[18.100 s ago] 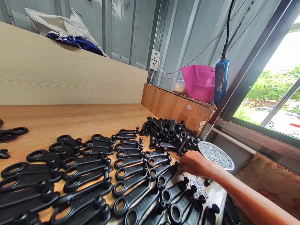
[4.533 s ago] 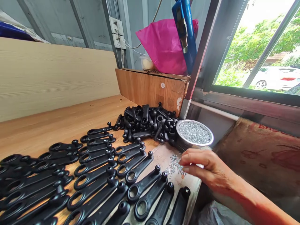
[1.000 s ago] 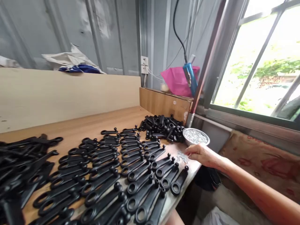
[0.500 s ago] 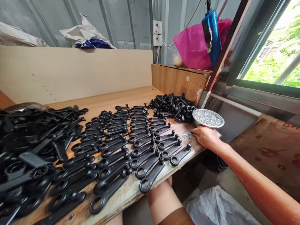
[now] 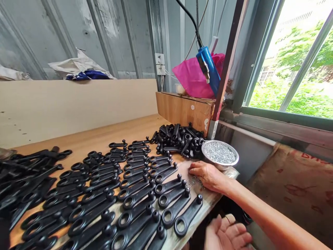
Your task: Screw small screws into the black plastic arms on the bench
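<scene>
My right hand (image 5: 206,174) reaches in from the right, fingers bent together and pointing down over a small loose pile of metal screws (image 5: 194,181) on the table. What its fingertips hold is hidden. Just behind it stands a round metal bowl (image 5: 220,152) full of the same small silvery pieces. My left hand (image 5: 229,234) is below the table's front edge, palm up, fingers apart and slightly curled, with a ring on one finger and nothing visible in the palm. Rows of black plastic crank handles (image 5: 179,203), each with a ring end and a knobbed end, lie left of my hands.
A heap of black handles (image 5: 182,139) is piled at the back, with other black parts (image 5: 28,173) at far left. A blue power screwdriver (image 5: 209,69) hangs from a cable beside a pink bag (image 5: 189,76). A post (image 5: 226,76) rises behind the bowl.
The view has swung right and tilted up. My right hand has moved off the bowl's near side onto the loose screws. My left hand has come into view at the bottom.
</scene>
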`<state>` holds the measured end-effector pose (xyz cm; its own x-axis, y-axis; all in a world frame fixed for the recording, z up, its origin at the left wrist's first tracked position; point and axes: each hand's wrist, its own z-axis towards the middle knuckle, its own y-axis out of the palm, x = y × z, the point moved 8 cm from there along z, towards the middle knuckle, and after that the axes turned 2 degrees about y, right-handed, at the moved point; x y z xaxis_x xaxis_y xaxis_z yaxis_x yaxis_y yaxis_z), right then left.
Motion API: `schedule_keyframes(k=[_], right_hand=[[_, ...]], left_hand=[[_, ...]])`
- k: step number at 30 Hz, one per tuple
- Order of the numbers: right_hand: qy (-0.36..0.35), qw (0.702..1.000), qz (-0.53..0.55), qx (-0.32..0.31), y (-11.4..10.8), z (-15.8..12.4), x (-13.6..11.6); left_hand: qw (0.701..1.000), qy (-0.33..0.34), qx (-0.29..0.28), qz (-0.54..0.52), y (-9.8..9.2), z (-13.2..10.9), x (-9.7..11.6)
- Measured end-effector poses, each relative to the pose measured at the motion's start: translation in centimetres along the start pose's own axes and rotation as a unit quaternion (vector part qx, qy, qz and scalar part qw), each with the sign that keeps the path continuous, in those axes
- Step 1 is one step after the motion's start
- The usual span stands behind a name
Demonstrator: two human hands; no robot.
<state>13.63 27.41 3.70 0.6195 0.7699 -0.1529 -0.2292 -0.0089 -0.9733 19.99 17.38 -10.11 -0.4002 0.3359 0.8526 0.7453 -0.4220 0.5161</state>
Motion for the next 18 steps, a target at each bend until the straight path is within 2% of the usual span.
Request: schedule_keyframes(k=[3,6,8,12,18], right_hand=[[-0.004,1.000,-0.003,-0.006,0.3,-1.2,0.0],[0.006,1.000,-0.007,-0.013,0.3,-2.6,-0.1],[0.003,1.000,-0.004,-0.018,0.2,-3.4,-0.4],[-0.019,1.000,0.009,-0.014,0.0,-4.8,-1.3],[-0.055,0.995,0.055,0.065,-0.8,-7.1,-2.5]], left_hand=[[0.999,-0.016,0.048,-0.010,-1.1,3.2,-0.8],[0.994,0.009,0.068,0.086,-2.1,4.0,-0.5],[0.979,0.021,0.069,0.192,-2.6,3.7,-0.2],[0.922,0.036,0.077,0.377,-3.7,2.4,0.2],[0.856,0.117,0.176,0.471,-4.6,0.7,2.3]])
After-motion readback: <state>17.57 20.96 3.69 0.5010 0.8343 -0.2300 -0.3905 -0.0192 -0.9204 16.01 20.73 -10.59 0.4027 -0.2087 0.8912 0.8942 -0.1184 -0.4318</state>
